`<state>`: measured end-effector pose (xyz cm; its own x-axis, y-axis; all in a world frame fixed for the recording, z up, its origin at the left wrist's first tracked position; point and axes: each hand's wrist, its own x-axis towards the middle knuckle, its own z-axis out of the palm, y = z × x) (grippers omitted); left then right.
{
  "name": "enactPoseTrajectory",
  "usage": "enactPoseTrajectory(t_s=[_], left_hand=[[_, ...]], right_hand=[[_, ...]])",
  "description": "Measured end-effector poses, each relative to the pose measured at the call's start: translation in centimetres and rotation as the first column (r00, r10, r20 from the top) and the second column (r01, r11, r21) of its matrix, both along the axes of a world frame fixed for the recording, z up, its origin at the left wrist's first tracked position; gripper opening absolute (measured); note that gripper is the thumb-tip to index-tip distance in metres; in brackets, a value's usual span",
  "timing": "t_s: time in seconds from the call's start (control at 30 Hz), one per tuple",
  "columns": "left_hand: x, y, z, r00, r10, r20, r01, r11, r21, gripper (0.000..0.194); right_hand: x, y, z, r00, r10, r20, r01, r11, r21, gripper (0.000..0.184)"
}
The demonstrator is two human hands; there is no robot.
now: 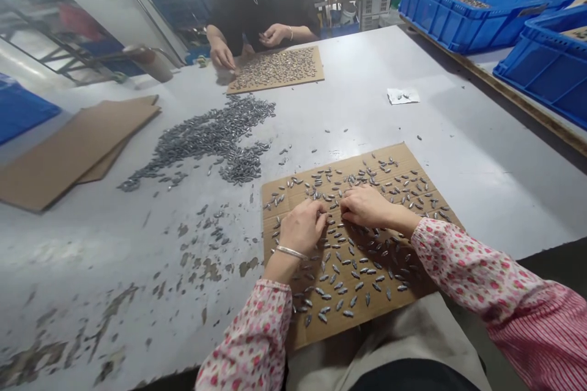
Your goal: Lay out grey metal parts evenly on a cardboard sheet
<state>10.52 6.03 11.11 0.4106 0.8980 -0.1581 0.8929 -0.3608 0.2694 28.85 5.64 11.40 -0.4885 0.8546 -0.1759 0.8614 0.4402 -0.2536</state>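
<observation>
A sheet of brown cardboard (pixel 300 331) lies in front of me, its near edge over my lap. Small grey metal pieces (pixel 348 313), slim and pointed at the ends, are spread singly across it. My left hand (pixel 300 227), with a bangle at the wrist, is over the middle of the sheet, thumb and fingers pinched together. Close to its right, my right hand (pixel 367 206) rests low over the sheet with its fingers curled and closed. Whatever lies between the fingertips of either hand is too small or hidden to make out.
A large heap of the same pieces (pixel 211 134) lies left of centre. Across the table, a person (pixel 270 6) handles pieces on another cardboard sheet (pixel 316 73). Spare cardboard (pixel 64 153) lies left. Blue crates (pixel 458 18) stand right; a white paper scrap (pixel 393 98) lies nearer.
</observation>
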Motion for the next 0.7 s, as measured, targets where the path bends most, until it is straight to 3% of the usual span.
enactPoseTrajectory(t_s=[0.17, 0.4, 0.7], left_hand=[[0.3, 0.2, 0.2, 1.0, 0.0, -0.008, 0.001, 1.0, 0.017, 0.017], [0.8, 0.3, -0.3, 0.997, -0.063, -0.053, 0.065, 0.997, 0.028, 0.019], [0.6, 0.4, -0.9, 0.998, -0.032, 0.054, 0.03, 0.998, 0.047, 0.023]], right_hand=[[0.5, 0.6, -0.3, 0.999, -0.035, 0.006, 0.035, 0.999, -0.005, 0.016], [-0.4, 1.7, -1.5, 0.989, -0.149, -0.016, 0.15, 0.981, 0.125, 0.023], [-0.5, 1.7, -0.6, 0.997, -0.062, 0.036, 0.059, 0.994, 0.09, 0.019]])
